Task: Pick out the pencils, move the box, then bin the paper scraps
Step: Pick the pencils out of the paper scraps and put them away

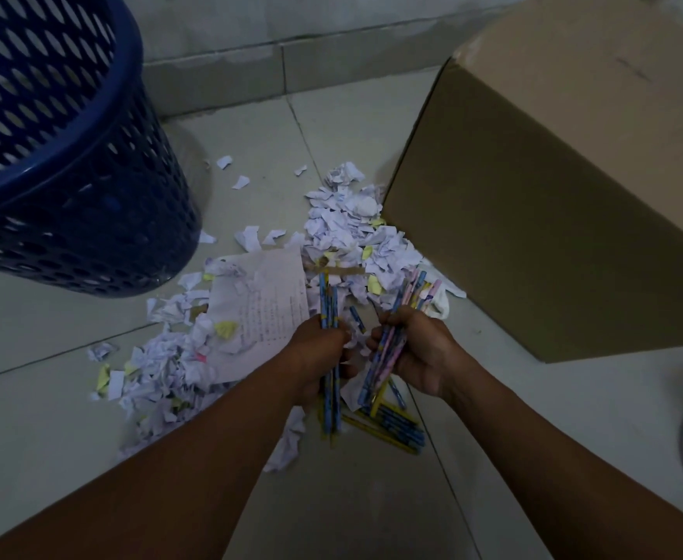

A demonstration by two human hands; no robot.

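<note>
Blue bin [69, 155], cut off at the frame edge, stands up-left of our left hand [318, 349], fisted round blue pencils [328, 301]. Paper scraps [347, 232] beyond carry unreadable writing. Our right hand [416, 349] grips more pencils [416, 293] beside the cropped box [553, 220].

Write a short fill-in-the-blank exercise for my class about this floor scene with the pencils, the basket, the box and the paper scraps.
1. Each hand, left hand and right hand, has its grip closed on a bundle of ____.
2. The colour of the basket is ____.
3. The paper scraps lie on the ____.
4. The box is made of ____.

Missing words: pencils; blue; floor; cardboard
</note>
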